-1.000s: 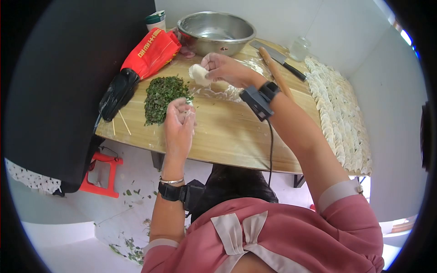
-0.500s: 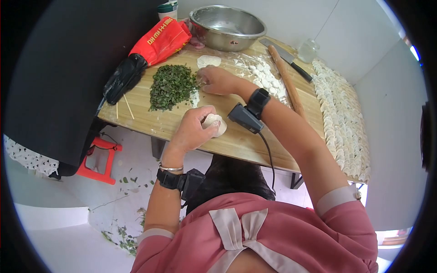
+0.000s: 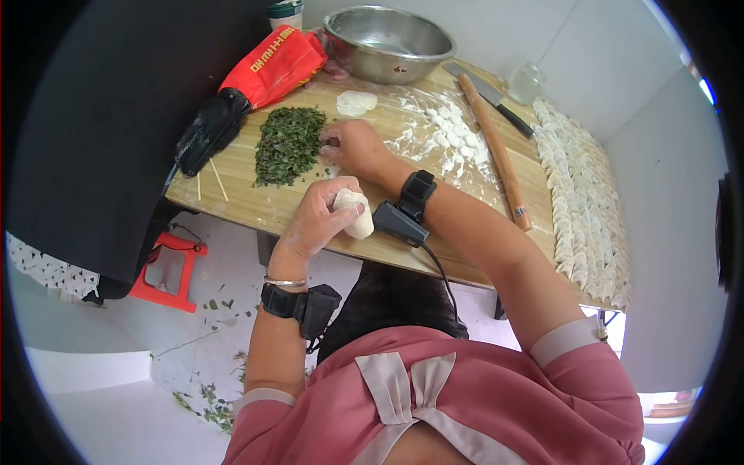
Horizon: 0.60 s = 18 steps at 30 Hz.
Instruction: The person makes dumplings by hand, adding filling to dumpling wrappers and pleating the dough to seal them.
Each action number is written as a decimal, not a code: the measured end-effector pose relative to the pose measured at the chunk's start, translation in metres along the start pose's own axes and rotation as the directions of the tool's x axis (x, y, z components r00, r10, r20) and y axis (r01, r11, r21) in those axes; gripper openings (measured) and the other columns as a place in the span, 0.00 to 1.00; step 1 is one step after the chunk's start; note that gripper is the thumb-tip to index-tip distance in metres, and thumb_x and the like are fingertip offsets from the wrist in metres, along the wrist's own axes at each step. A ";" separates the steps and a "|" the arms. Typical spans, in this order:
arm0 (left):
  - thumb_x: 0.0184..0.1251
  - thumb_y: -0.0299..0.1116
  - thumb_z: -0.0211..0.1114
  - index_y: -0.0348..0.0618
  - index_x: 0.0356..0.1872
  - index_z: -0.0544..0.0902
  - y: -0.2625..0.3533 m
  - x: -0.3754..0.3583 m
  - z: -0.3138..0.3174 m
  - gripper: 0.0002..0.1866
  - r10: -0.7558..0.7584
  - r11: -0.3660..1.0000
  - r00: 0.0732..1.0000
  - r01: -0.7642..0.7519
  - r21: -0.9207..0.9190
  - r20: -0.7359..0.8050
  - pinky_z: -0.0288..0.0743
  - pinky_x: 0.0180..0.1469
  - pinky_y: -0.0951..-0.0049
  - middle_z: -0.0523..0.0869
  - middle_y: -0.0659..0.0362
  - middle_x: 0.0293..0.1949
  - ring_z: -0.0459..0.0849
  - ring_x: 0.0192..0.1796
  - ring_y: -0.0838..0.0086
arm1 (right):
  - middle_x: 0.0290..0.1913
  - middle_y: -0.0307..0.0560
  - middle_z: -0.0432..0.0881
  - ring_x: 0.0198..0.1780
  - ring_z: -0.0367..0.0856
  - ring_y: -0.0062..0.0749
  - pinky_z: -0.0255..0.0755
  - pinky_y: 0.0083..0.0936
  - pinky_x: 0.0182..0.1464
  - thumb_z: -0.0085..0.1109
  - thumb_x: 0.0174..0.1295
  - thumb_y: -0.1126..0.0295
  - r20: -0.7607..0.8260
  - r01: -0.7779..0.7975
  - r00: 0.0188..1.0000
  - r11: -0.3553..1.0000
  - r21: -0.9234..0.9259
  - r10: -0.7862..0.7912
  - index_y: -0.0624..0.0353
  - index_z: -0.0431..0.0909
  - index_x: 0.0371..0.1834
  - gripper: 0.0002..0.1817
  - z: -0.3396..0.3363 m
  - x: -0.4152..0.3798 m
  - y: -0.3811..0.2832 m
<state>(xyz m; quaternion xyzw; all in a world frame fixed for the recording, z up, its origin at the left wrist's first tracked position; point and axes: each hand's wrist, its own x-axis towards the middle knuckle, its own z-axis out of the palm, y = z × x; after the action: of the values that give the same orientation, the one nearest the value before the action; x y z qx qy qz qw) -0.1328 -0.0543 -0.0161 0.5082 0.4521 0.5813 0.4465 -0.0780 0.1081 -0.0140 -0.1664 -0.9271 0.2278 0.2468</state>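
Dough, a pale floury wrapper [image 3: 354, 213] cupped and half folded, sits in your left hand [image 3: 322, 217], whose fingers curl around it just above the near edge of the wooden table [image 3: 372, 232]. You wear a black wrist device [image 3: 298, 302] and a thin bangle on that arm. Your right hand [image 3: 349, 147] reaches further out, fingers bent down and bunched at the edge of the heap of chopped dark green leaves [image 3: 288, 143]; you cannot tell from here whether it has pinched any of the filling. A black strap with a corded sensor [image 3: 403, 209] sits on that wrist. Beyond the hand, small pale dough pieces [image 3: 453, 136] lie scattered in flour, with one flat round white wrapper [image 3: 356, 102] just past the greens. To the right, a long wooden rolling pin [image 3: 497, 151] lies lengthwise, and a black-handled cleaver [image 3: 488, 93] lies near its far end. Rows of finished white dumplings [image 3: 577, 201] line the right side. At the far edge stand a steel mixing bowl [image 3: 387, 43], a red printed bag [image 3: 271, 66] and a small glass jar [image 3: 525, 84].
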 end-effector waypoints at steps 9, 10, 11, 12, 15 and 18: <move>0.68 0.27 0.53 0.37 0.48 0.70 0.001 0.015 0.000 0.10 -0.074 0.903 0.962 -0.047 -0.428 -0.262 0.80 0.42 0.69 0.81 0.53 0.42 0.84 0.40 0.68 | 0.20 0.44 0.81 0.21 0.75 0.23 0.70 0.22 0.26 0.67 0.50 0.72 0.023 -0.143 0.988 0.855 0.498 0.152 0.65 0.84 0.26 0.06 -0.013 0.017 0.018; 0.69 0.28 0.52 0.35 0.50 0.70 0.000 0.016 -0.002 0.12 -0.084 0.892 0.954 -0.057 -0.448 -0.288 0.80 0.46 0.67 0.81 0.51 0.46 0.84 0.44 0.65 | 0.19 0.41 0.80 0.21 0.73 0.19 0.69 0.20 0.25 0.67 0.50 0.72 0.059 -0.199 0.978 0.805 0.559 0.201 0.65 0.84 0.25 0.06 -0.017 0.019 0.017; 0.69 0.28 0.52 0.35 0.50 0.70 -0.002 0.017 -0.003 0.12 -0.081 0.894 0.955 -0.058 -0.445 -0.287 0.80 0.46 0.67 0.81 0.51 0.46 0.84 0.44 0.65 | 0.19 0.41 0.80 0.21 0.73 0.19 0.69 0.20 0.25 0.67 0.50 0.72 0.055 -0.196 0.978 0.805 0.560 0.200 0.65 0.84 0.25 0.06 -0.021 0.020 0.016; 0.70 0.29 0.50 0.33 0.53 0.69 -0.005 0.019 -0.005 0.14 -0.079 0.863 0.954 -0.080 -0.500 -0.288 0.78 0.51 0.65 0.80 0.48 0.48 0.82 0.49 0.62 | 0.21 0.40 0.80 0.23 0.74 0.18 0.68 0.19 0.27 0.66 0.53 0.73 0.093 -0.212 0.976 0.772 0.599 0.196 0.66 0.83 0.26 0.06 -0.027 0.021 0.014; 0.72 0.32 0.46 0.29 0.56 0.67 -0.010 0.024 -0.011 0.18 -0.088 0.789 0.955 -0.108 -0.605 -0.284 0.73 0.58 0.60 0.77 0.45 0.53 0.78 0.56 0.57 | 0.23 0.39 0.79 0.26 0.73 0.18 0.67 0.17 0.28 0.64 0.56 0.73 0.159 -0.226 0.974 0.694 0.684 0.161 0.66 0.82 0.25 0.07 -0.043 0.020 0.006; 0.73 0.33 0.43 0.27 0.58 0.66 -0.012 0.028 -0.015 0.20 -0.157 0.695 0.952 -0.081 -0.715 -0.261 0.69 0.62 0.56 0.75 0.43 0.55 0.75 0.59 0.54 | 0.23 0.39 0.79 0.26 0.73 0.18 0.67 0.18 0.29 0.64 0.56 0.73 0.171 -0.189 0.980 0.719 0.668 0.099 0.66 0.81 0.26 0.07 -0.058 0.007 -0.004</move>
<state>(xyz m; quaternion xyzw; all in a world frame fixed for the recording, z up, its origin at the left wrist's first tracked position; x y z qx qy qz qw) -0.1496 -0.0253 -0.0240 0.1889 0.2624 0.7725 0.5466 -0.0533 0.1277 0.0357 -0.1217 -0.7764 0.5799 0.2147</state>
